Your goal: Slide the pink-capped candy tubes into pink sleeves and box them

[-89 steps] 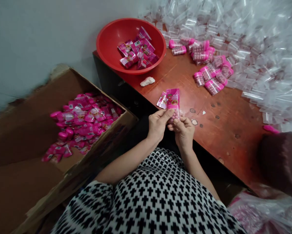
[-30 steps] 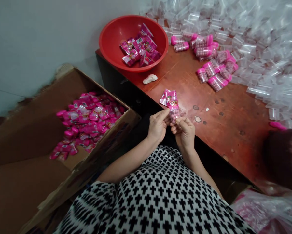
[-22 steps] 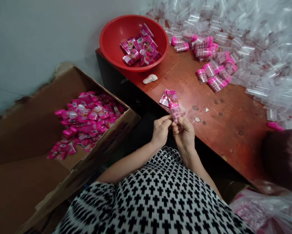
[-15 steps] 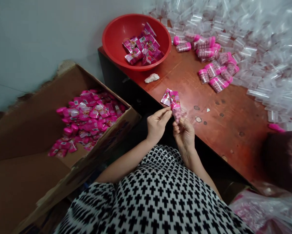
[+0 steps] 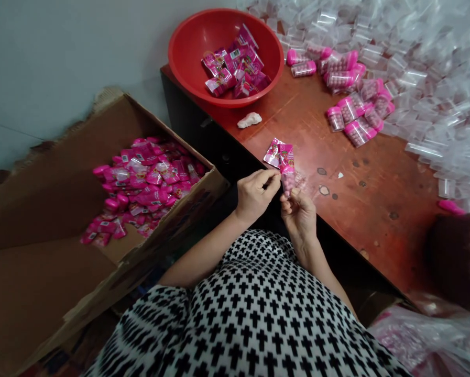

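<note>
1 tube of pink balls (image 5: pixel 288 180) is in hand, nearer the person than the red bowl (image 5: pixel 191 44) and a bit to its right, with a printed pink sleeve (image 5: pixel 286 153) at the far end. Right hand (image 5: pixel 299 212) is gripping the near end; left hand (image 5: pixel 255 196) is curled right beside it, can't tell if those fingertips are pinching anything. I'd call this tube partway done. Looks finished to me: the pink pile (image 5: pixel 140 183) in the carton (image 5: pixel 22 220), left of the bowl. Probably left: the capped tubes (image 5: pixel 340 78) right of the bowl, no printed sleeves that I can see, plus the huge heap of clear tubes (image 5: pixel 435 104) farther right. Several packets (image 5: pixel 219 81) sit inside the bowl too.
</note>
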A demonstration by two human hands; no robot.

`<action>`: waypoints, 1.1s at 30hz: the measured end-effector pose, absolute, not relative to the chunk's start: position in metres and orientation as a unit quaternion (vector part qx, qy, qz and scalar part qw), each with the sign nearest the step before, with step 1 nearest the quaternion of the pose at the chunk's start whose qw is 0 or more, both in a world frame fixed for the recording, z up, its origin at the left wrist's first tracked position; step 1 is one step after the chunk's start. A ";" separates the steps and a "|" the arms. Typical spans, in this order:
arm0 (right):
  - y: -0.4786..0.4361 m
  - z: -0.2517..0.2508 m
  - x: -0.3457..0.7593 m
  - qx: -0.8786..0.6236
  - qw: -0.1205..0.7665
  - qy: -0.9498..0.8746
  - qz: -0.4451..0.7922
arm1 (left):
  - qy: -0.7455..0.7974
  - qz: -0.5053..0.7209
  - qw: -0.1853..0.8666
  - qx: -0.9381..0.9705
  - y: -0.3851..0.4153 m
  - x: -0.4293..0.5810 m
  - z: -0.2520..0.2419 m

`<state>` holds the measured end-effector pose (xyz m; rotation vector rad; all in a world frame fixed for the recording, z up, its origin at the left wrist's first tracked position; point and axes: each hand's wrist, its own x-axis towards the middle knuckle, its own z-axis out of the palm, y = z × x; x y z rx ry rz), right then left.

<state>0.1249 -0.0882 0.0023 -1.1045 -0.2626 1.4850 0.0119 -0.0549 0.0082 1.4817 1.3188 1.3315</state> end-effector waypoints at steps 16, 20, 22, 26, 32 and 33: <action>-0.082 -0.004 0.115 -0.492 0.642 -0.084 0.583 | 0.478 0.469 0.415 0.616 -0.076 0.011 -0.007; -0.086 0.000 0.115 -0.503 0.615 -0.129 0.593 | 0.510 0.520 0.527 0.439 -0.070 0.013 -0.008; -0.088 0.000 0.115 -0.504 0.609 -0.142 0.596 | 0.464 0.530 0.622 0.342 -0.062 0.015 -0.007; -0.091 -0.003 0.114 -0.504 0.608 -0.154 0.594 | 0.388 0.522 0.722 0.236 -0.050 0.022 -0.002; -0.094 -0.006 0.114 -0.536 0.618 -0.208 0.536 | 0.391 0.511 0.741 0.194 -0.049 0.028 0.002; -0.095 -0.006 0.114 -0.540 0.619 -0.217 0.527 | 0.395 0.510 0.741 0.186 -0.051 0.029 0.001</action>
